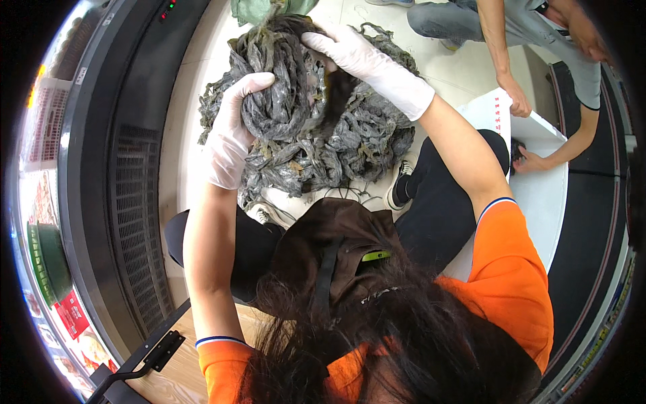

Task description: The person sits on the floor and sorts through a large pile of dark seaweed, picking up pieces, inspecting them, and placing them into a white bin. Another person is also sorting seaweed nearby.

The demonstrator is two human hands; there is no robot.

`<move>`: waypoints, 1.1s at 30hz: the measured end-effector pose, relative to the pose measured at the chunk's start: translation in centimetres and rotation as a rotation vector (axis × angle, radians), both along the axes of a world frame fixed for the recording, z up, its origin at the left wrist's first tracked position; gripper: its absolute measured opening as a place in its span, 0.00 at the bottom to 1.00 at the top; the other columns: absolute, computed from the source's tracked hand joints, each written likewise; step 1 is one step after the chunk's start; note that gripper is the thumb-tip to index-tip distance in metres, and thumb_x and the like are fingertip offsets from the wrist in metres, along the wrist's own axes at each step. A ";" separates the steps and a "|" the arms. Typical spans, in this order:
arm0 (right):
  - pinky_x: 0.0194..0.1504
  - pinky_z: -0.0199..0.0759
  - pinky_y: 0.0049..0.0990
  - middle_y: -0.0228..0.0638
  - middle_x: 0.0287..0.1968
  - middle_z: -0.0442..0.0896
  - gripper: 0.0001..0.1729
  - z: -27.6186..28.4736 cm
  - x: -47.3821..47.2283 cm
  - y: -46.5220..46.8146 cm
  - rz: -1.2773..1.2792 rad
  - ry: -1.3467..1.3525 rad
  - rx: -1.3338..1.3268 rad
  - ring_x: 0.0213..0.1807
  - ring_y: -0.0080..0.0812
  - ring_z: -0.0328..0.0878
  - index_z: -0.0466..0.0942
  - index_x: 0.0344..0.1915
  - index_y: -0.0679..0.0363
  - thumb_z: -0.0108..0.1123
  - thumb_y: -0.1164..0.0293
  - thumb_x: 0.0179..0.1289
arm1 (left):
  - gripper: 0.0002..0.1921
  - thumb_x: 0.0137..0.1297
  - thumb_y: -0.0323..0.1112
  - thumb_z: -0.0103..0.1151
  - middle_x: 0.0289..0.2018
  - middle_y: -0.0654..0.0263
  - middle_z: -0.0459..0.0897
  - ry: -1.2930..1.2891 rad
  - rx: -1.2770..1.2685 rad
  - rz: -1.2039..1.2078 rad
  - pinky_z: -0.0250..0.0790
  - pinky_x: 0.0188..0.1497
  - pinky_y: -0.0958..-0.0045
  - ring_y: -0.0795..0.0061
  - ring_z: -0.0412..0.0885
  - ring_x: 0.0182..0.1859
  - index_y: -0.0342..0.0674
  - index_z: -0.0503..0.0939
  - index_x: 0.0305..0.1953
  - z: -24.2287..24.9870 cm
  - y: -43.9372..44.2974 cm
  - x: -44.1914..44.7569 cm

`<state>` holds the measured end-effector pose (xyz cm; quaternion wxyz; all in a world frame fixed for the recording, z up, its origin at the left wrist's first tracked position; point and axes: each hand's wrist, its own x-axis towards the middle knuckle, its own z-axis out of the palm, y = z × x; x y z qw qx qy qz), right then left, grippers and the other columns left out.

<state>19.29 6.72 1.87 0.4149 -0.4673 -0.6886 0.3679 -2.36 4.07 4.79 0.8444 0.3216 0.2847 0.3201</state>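
A thick folded bundle of greyish kelp (277, 96) hangs between my two gloved hands, above a larger heap. My left hand (229, 134), in a thin white glove, grips the bundle's left side with the thumb laid over its front. At the upper right of the bundle, my right hand (353, 55) is closed on the strands, its fingertips partly hidden behind them. Beneath spreads the heap of crinkled kelp (373, 136), pale as if salted, on the tiled floor (189, 101). Some dark strands near my right hand are blurred.
A refrigerated display case (141, 202) with a vent grille stands close on my left. A green bag (252, 10) lies beyond the heap. At right, another person's hands (517, 96) hold and reach into a white box (537, 134). My shoes (401, 184) flank the heap's near edge.
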 end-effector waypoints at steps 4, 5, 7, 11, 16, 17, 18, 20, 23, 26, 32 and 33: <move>0.45 0.72 0.37 0.49 0.40 0.81 0.19 0.9 2.4 0.6 -0.107 -0.353 0.306 0.42 0.46 0.80 0.75 0.51 0.57 0.50 0.60 0.66 | 0.23 0.51 0.33 0.60 0.39 0.58 0.82 0.115 -0.054 0.007 0.75 0.47 0.68 0.67 0.81 0.39 0.30 0.75 0.49 0.6 -0.4 -0.6; 0.46 0.72 0.37 0.47 0.41 0.81 0.19 0.8 3.0 0.6 -0.116 -0.364 0.319 0.43 0.46 0.80 0.75 0.52 0.56 0.50 0.60 0.66 | 0.23 0.49 0.31 0.61 0.39 0.60 0.83 0.167 -0.032 -0.034 0.74 0.48 0.71 0.69 0.81 0.40 0.32 0.76 0.50 0.7 -0.6 -0.8; 0.48 0.71 0.33 0.41 0.41 0.82 0.18 0.6 3.8 0.6 -0.118 -0.502 0.286 0.44 0.39 0.80 0.74 0.55 0.48 0.52 0.64 0.65 | 0.20 0.49 0.31 0.61 0.39 0.61 0.83 0.293 0.182 -0.075 0.73 0.48 0.73 0.72 0.81 0.40 0.32 0.78 0.47 0.6 -1.4 -1.3; 0.65 0.55 0.39 0.45 0.63 0.67 0.38 0.7 3.9 -0.7 0.087 -0.680 0.251 0.65 0.46 0.63 0.61 0.66 0.48 0.60 0.57 0.55 | 0.13 0.49 0.33 0.61 0.37 0.63 0.85 0.518 0.209 -0.231 0.71 0.50 0.75 0.75 0.80 0.41 0.34 0.83 0.36 -0.2 -0.8 -1.6; 0.72 0.36 0.47 0.40 0.74 0.47 0.70 0.4 0.5 -4.6 0.336 -0.762 0.550 0.76 0.44 0.40 0.49 0.72 0.49 0.76 0.47 0.28 | 0.14 0.49 0.34 0.62 0.38 0.63 0.84 0.558 0.221 -0.365 0.70 0.51 0.74 0.75 0.80 0.42 0.36 0.83 0.37 -1.5 -0.3 -1.3; 0.72 0.38 0.48 0.39 0.74 0.49 0.67 -0.2 -0.8 -5.0 0.363 -0.764 0.533 0.75 0.43 0.43 0.50 0.72 0.49 0.78 0.61 0.28 | 0.14 0.48 0.35 0.63 0.38 0.63 0.84 0.579 0.238 -0.415 0.70 0.51 0.74 0.75 0.80 0.43 0.36 0.83 0.37 -1.6 -0.2 -1.1; 0.72 0.39 0.48 0.38 0.73 0.50 0.66 -0.6 -1.3 -5.3 0.401 -0.805 0.505 0.75 0.41 0.44 0.51 0.71 0.50 0.77 0.67 0.27 | 0.14 0.48 0.34 0.63 0.40 0.64 0.84 0.508 0.110 -0.431 0.65 0.57 0.70 0.73 0.77 0.48 0.37 0.83 0.38 -1.8 -0.5 -0.6; 0.68 0.52 0.43 0.38 0.65 0.66 0.58 -1.6 -2.1 -5.4 0.407 -0.708 0.649 0.68 0.40 0.61 0.59 0.68 0.53 0.71 0.78 0.28 | 0.18 0.47 0.36 0.65 0.42 0.64 0.83 0.692 0.238 -0.567 0.64 0.57 0.69 0.72 0.76 0.49 0.37 0.83 0.41 -1.8 -0.5 0.0; 0.57 0.68 0.36 0.38 0.50 0.77 0.53 -2.7 -2.1 -4.9 0.524 -0.511 0.459 0.53 0.41 0.74 0.60 0.67 0.53 0.69 0.77 0.34 | 0.20 0.50 0.37 0.64 0.46 0.63 0.81 0.572 0.434 -0.594 0.64 0.57 0.70 0.71 0.75 0.51 0.36 0.81 0.46 -2.2 -0.6 0.2; 0.50 0.71 0.33 0.37 0.41 0.78 0.41 -2.9 -1.6 -4.2 0.493 -0.516 0.701 0.44 0.40 0.76 0.67 0.60 0.58 0.63 0.80 0.39 | 0.23 0.57 0.40 0.62 0.48 0.59 0.80 0.281 0.191 -0.363 0.65 0.58 0.72 0.72 0.77 0.50 0.33 0.77 0.51 -3.2 -1.2 -0.9; 0.44 0.72 0.33 0.34 0.35 0.77 0.22 -2.7 -1.1 -3.2 0.408 -0.500 0.886 0.38 0.36 0.77 0.74 0.50 0.55 0.55 0.75 0.51 | 0.37 0.63 0.56 0.54 0.56 0.49 0.73 -0.130 -0.188 -0.450 0.75 0.48 0.46 0.46 0.75 0.55 0.31 0.62 0.63 -6.2 -2.5 -1.9; 0.43 0.72 0.33 0.34 0.35 0.77 0.21 -2.8 -1.2 -3.1 0.428 -0.500 0.919 0.38 0.36 0.77 0.74 0.50 0.55 0.55 0.75 0.52 | 0.42 0.61 0.60 0.55 0.61 0.42 0.67 -0.063 -0.116 -0.492 0.71 0.55 0.50 0.45 0.72 0.59 0.32 0.59 0.65 -6.5 -2.8 -1.7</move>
